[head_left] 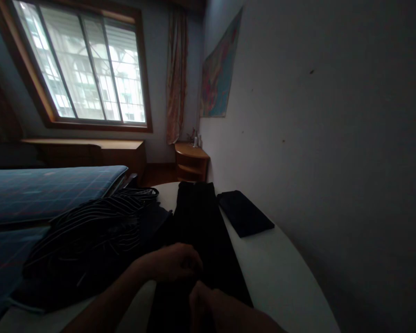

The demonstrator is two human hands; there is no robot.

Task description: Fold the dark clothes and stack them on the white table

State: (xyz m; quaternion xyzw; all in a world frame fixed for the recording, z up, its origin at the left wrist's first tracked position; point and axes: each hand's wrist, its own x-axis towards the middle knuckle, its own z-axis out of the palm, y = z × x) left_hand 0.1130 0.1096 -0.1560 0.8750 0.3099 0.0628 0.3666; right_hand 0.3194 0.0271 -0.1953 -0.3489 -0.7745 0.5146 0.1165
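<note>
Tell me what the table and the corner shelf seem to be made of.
Table: perhaps painted wood or laminate, white and smooth, with only a soft sheen; the dim light leaves it open.
Corner shelf: probably wood or veneer, its orange-brown colour matching the window frame.

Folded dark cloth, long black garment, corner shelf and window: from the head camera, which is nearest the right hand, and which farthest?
1. Long black garment: beneath the right hand.
2. Folded dark cloth: ahead, rightward.
3. Corner shelf: beyond the table.
4. Window: far left.
</note>
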